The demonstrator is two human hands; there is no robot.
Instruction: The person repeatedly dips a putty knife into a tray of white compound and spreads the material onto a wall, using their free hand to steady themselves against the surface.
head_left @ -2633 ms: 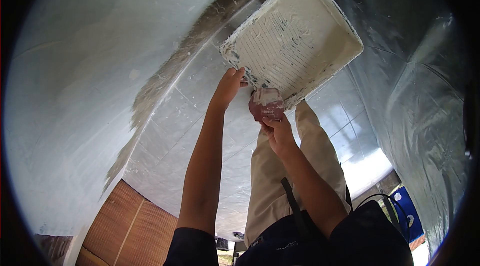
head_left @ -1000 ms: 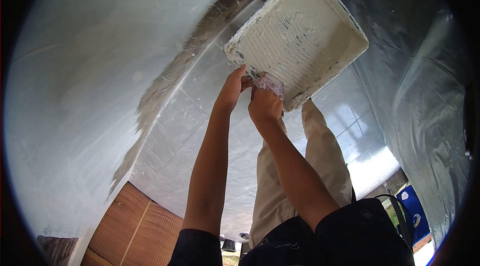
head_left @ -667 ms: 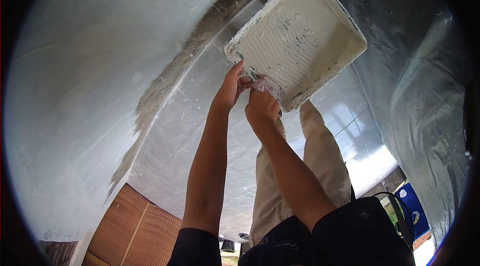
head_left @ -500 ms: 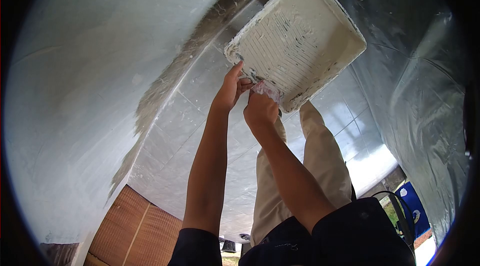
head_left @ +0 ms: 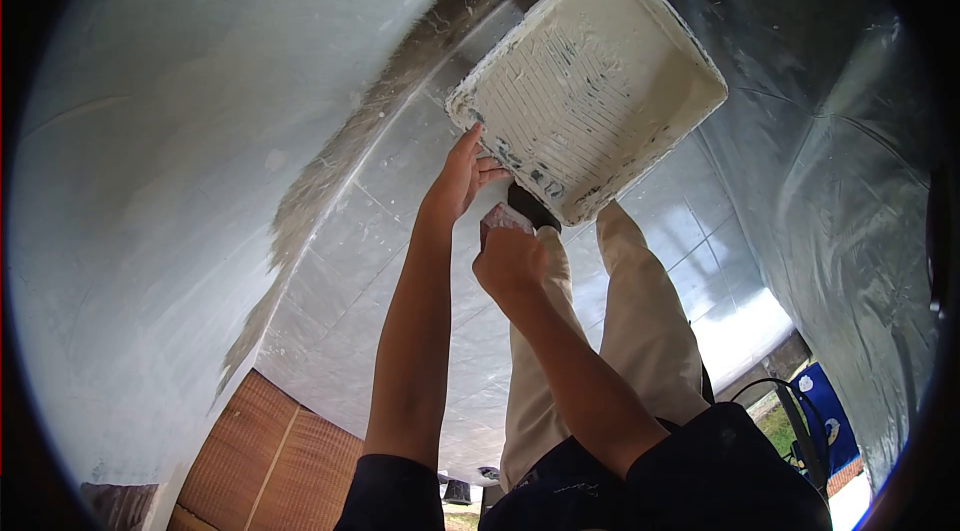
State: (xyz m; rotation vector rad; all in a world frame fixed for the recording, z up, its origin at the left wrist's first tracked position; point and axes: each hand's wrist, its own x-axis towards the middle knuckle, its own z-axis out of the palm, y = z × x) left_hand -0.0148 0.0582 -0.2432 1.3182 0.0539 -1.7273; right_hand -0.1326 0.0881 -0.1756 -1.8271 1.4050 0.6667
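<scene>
A paint tray (head_left: 600,81), coated with off-white paint over its ribbed slope, hangs tilted in front of me above the floor. My left hand (head_left: 460,179) grips its near left corner, thumb at the rim and fingers under the edge. Just below the tray's near edge, apart from it, my right hand (head_left: 510,259) is closed round a paint-smeared pinkish-white piece (head_left: 506,219). Most of that piece is hidden in the fist, so its exact kind does not show.
On the left rises a pale wall (head_left: 190,161) with a darker strip (head_left: 340,161) along its base. Plastic sheeting (head_left: 820,181) hangs at the right. My legs (head_left: 640,311) stand on the grey tiled floor (head_left: 370,241). A brown panel (head_left: 265,461) is at lower left.
My right hand has drawn back from the tray toward me and slightly left, taking the pinkish-white piece off the near edge. The left hand and tray have barely shifted.
</scene>
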